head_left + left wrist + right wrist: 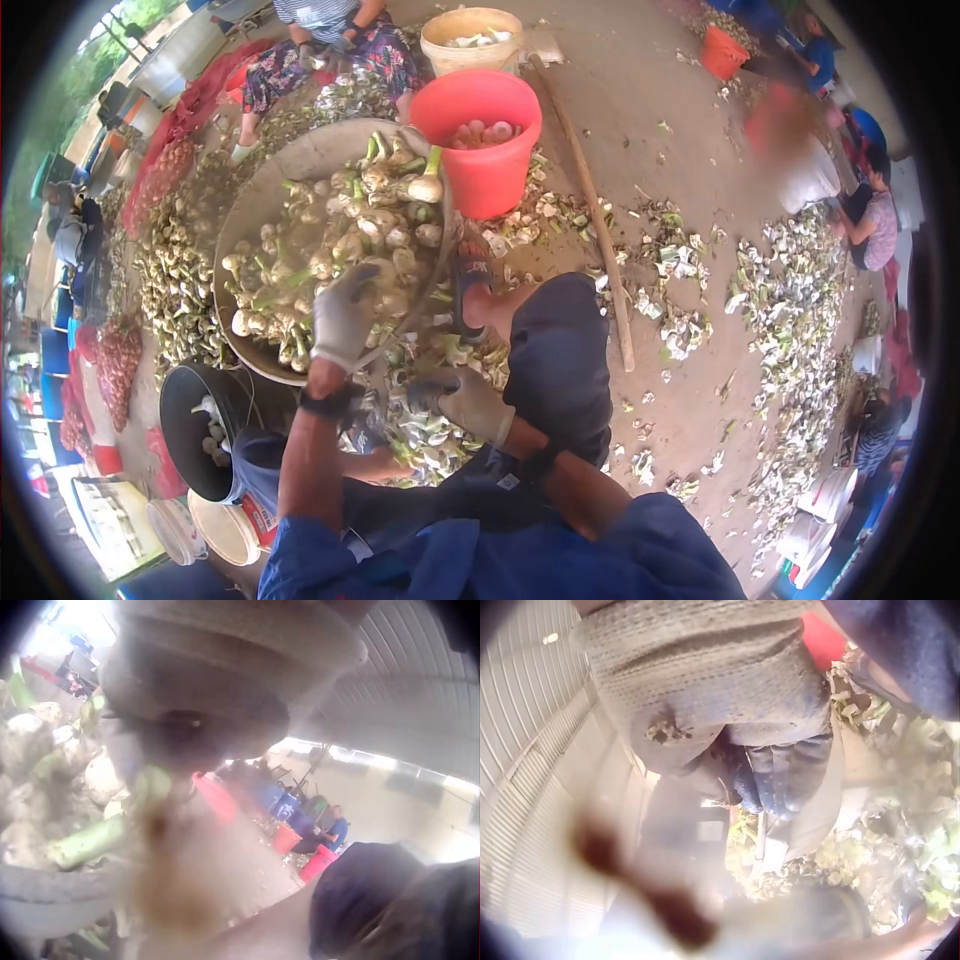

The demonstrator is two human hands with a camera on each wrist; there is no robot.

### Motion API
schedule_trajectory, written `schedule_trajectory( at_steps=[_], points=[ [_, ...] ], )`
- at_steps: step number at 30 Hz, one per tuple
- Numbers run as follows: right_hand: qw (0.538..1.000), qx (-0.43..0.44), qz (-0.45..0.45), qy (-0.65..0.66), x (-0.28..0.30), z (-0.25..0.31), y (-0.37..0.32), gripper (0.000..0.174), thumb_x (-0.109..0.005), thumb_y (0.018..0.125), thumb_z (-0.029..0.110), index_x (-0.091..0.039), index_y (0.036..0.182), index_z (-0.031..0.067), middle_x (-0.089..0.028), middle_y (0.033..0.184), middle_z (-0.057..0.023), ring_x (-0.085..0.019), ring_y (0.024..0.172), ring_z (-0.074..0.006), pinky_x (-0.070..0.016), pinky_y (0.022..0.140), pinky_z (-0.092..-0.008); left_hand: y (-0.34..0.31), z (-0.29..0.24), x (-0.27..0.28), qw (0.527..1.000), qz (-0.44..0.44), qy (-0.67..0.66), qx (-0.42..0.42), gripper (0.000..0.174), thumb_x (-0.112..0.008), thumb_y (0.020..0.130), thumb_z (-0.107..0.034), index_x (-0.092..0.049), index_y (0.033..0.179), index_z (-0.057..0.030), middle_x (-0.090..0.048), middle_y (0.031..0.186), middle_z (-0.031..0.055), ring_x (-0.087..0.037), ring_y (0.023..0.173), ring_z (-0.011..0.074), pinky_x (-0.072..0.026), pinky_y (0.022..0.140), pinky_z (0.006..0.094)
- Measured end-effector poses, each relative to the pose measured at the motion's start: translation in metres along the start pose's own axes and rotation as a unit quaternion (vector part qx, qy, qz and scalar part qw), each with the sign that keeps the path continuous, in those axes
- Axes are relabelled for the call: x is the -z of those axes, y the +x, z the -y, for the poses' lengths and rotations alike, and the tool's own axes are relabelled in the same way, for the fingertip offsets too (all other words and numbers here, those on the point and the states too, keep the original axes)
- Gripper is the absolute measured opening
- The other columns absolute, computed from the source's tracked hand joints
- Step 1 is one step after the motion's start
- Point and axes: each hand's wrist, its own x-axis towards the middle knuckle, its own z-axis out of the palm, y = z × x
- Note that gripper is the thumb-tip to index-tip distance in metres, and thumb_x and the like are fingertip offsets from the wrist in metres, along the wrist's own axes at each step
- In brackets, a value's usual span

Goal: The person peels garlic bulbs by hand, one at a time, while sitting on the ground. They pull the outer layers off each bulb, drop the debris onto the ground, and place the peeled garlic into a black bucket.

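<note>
My left hand (345, 315), in a pale glove with dark fingertips, reaches over the near side of a wide round basin (228, 215). Garlic bulbs (375, 220) with cut green stems are heaped inside it. In the left wrist view the gloved left hand (202, 697) is blurred, a green stem (154, 784) right at its fingertips. My gloved right hand (468, 403) is held in front of my lap, above leafy trimmings (445, 450). Its blue-coated fingers (787, 776) are curled in the right wrist view. A thin pale strip (761, 836) shows just below them; I cannot tell whether they hold it.
A red bucket (490, 165) holding bulbs stands beyond the basin, a cream bucket (470, 40) behind it. At my left is a black bucket (185, 440) with white bulbs. A wooden pole (590, 210) lies to the right. Another person (330, 50) sits across from me.
</note>
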Motion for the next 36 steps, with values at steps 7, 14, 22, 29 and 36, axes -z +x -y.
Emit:
schedule_trajectory(
  at_steps=[7,14,22,29,36],
  points=[
    [0.972,0.046,0.048,0.226,-0.002,0.022,-0.004,0.041,-0.078,0.091,0.016,-0.065,0.127,0.0017,-0.071,0.099,-0.0040,-0.064,0.092,-0.0091,-0.0527,0.079,-0.0290,-0.135,-0.050,0.070,0.987,0.114,-0.098,0.051,0.036,-0.059,0.091,0.006,-0.068,0.126,0.0020,-0.074,0.090,0.0053,-0.065,0.074,0.0092,-0.0527,0.069,0.0253],
    [0.952,-0.014,0.297,0.072,-0.011,0.033,-0.018,0.035,-0.075,0.095,0.014,-0.065,0.125,0.0003,-0.072,0.108,-0.0047,-0.066,0.098,-0.0111,-0.0539,0.088,-0.0283,-0.186,-0.060,0.059,0.976,0.095,-0.177,0.081,0.046,-0.061,0.093,0.002,-0.057,0.139,0.0045,-0.074,0.097,0.0089,-0.066,0.080,0.0106,-0.0544,0.073,0.0274],
    [0.946,-0.132,0.034,0.295,-0.059,0.062,-0.034,0.030,-0.070,0.099,0.011,-0.066,0.124,-0.0034,-0.072,0.109,-0.0066,-0.066,0.094,-0.0101,-0.0553,0.078,-0.0248,-0.213,-0.051,0.030,0.989,-0.083,0.123,0.011,0.081,-0.087,0.066,-0.014,-0.056,0.140,-0.0046,-0.064,0.111,0.0192,-0.065,0.097,0.0383,-0.0549,0.084,0.0454],
    [0.991,0.041,0.125,-0.027,-0.070,0.053,-0.022,0.026,-0.075,0.094,0.020,-0.071,0.100,-0.0045,-0.075,0.089,-0.0178,-0.069,0.078,-0.0212,-0.0527,0.072,-0.0354,-0.222,-0.026,0.066,0.995,-0.056,0.082,-0.007,0.070,-0.085,0.069,-0.010,-0.061,0.135,-0.0055,-0.066,0.113,0.0179,-0.068,0.095,0.0383,-0.0561,0.082,0.0443],
    [0.976,-0.045,0.202,0.067,-0.044,0.061,-0.031,0.027,-0.068,0.097,0.007,-0.067,0.122,-0.0040,-0.076,0.105,-0.0089,-0.068,0.091,-0.0116,-0.0549,0.081,-0.0280,-0.222,-0.023,0.095,0.992,-0.031,-0.104,0.070,0.055,-0.086,0.073,-0.018,-0.068,0.120,0.0040,-0.072,0.104,0.0210,-0.073,0.095,0.0324,-0.0554,0.087,0.0373]
  ],
)
